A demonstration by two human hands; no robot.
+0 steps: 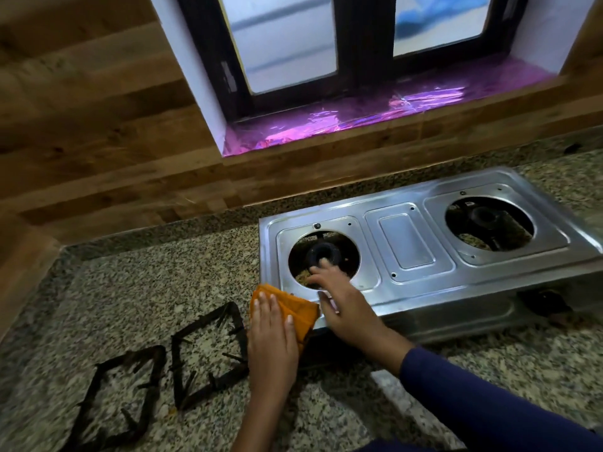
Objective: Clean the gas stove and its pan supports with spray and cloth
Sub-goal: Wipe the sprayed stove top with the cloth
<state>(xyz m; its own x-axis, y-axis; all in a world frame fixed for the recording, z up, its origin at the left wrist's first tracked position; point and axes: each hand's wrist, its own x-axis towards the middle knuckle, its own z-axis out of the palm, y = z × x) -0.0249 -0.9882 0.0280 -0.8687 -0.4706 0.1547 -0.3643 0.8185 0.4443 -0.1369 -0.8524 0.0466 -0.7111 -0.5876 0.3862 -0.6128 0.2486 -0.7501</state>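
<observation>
A speckled grey granite countertop (pixel 114 288) ran below a wood-panelled wall (pixel 81 109) and a dark-framed window (pixel 355 53). On its right half stood the two-burner stainless-steel gas stove (pixel 417 256), both burner openings bare. The two square black metal pan supports (pixel 208 357) (pixel 120 396) lay side by side on the counter, left of the stove and nearer the viewer. The left hand (pixel 270 340), fingers extended and flat, pressed the folded orange cloth (pixel 290 308) against the stove's near left corner. The right hand (pixel 339 298), open and holding nothing, reached over the rim of the left burner opening (pixel 323 256).
</observation>
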